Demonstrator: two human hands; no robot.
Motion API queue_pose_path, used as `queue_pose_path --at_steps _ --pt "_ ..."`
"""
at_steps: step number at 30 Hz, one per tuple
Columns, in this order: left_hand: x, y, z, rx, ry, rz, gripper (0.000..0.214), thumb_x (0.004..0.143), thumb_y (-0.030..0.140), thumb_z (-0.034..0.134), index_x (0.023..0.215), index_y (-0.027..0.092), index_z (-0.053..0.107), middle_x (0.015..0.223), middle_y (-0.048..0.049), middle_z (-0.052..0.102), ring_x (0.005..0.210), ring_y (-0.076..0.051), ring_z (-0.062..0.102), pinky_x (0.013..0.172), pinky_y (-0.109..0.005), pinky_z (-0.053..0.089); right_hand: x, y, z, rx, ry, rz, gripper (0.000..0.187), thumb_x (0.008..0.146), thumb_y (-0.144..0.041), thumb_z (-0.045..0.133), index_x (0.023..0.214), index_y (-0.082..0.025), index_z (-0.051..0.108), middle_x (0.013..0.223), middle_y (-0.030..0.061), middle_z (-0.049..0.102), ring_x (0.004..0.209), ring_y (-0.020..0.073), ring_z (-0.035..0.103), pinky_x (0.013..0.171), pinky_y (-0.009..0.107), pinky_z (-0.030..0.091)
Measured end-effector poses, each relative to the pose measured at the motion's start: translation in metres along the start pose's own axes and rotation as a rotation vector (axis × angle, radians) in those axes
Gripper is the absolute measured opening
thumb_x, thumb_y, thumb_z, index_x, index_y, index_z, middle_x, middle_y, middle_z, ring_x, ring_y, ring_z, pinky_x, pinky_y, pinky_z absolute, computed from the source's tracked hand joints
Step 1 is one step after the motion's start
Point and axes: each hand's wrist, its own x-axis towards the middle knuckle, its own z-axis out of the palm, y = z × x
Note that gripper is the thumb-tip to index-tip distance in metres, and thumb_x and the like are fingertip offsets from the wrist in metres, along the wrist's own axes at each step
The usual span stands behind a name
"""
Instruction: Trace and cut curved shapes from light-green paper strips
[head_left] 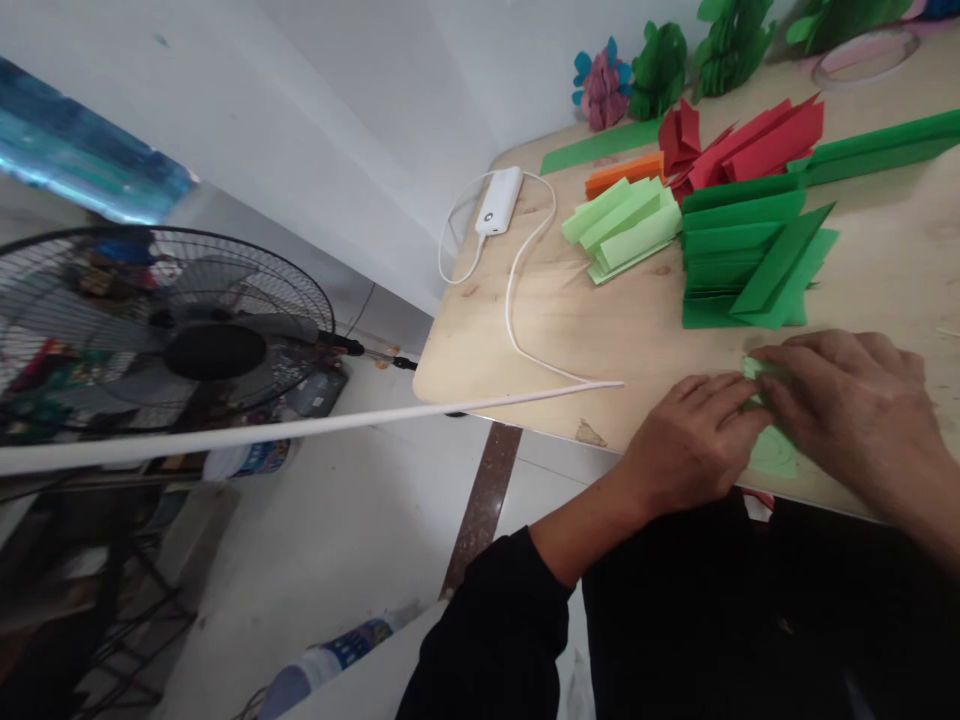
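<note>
At the table's front edge, a light green paper lies beneath both hands, faint curved lines showing on its near part. My left hand has its fingers closed on the paper's left side. From the right, my right hand pinches the same paper at its far end. The two hands nearly touch, and they hide most of the sheet. Just beyond them sit folded dark green papers, with folded light green papers to their left.
Red folded papers, an orange paper and green strips lie farther back. Paper flowers and a tape roll stand behind. A white power bank trails a cable. A fan stands left.
</note>
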Motion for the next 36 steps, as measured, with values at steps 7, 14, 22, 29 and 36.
queue_pose_path --at_steps 7,14,22,29,36 --pt "0.0003 0.0003 -0.0012 0.007 -0.011 0.001 0.036 0.094 0.018 0.035 0.121 0.011 0.058 0.135 -0.0122 0.053 0.130 -0.021 0.045 0.109 -0.040 0.037 0.0012 -0.0013 0.0007 0.013 -0.012 0.000 0.023 0.087 -0.031 0.047 0.100 -0.022 0.064 0.091 0.0091 0.067 0.079 0.0243 0.051 0.065 0.037 0.031" --pt "0.0000 0.0001 0.0004 -0.007 0.015 -0.006 0.035 0.094 0.019 0.035 0.120 0.011 0.058 0.135 -0.0112 0.053 0.130 -0.019 0.045 0.112 -0.036 0.034 0.0018 -0.0012 0.0005 0.002 0.006 -0.016 0.021 0.089 -0.031 0.046 0.098 -0.022 0.063 0.090 0.0082 0.067 0.078 0.0236 0.050 0.065 0.036 0.030" --pt "0.0007 0.0004 -0.0014 0.009 -0.030 -0.006 0.034 0.094 0.019 0.037 0.120 0.012 0.058 0.135 -0.0123 0.052 0.131 -0.019 0.043 0.110 -0.038 0.036 0.0013 -0.0007 0.0030 0.010 -0.010 -0.004 0.022 0.088 -0.031 0.047 0.098 -0.023 0.065 0.091 0.0082 0.068 0.078 0.0234 0.052 0.065 0.037 0.031" --pt "0.0004 0.0007 -0.0004 -0.022 0.031 -0.012 0.033 0.094 0.019 0.036 0.115 0.012 0.060 0.132 -0.0109 0.055 0.129 -0.019 0.046 0.110 -0.035 0.036 0.0007 0.0002 0.0044 0.027 -0.025 0.007 0.024 0.089 -0.031 0.046 0.099 -0.023 0.065 0.093 0.0085 0.069 0.079 0.0236 0.052 0.066 0.037 0.032" --pt "0.0009 0.0008 -0.0010 -0.023 0.011 -0.008 0.033 0.094 0.019 0.036 0.114 0.012 0.060 0.132 -0.0121 0.055 0.129 -0.021 0.046 0.108 -0.039 0.038 0.0018 -0.0008 0.0048 0.031 -0.014 0.007 0.024 0.090 -0.033 0.043 0.097 -0.023 0.064 0.092 0.0075 0.069 0.078 0.0229 0.053 0.065 0.036 0.032"
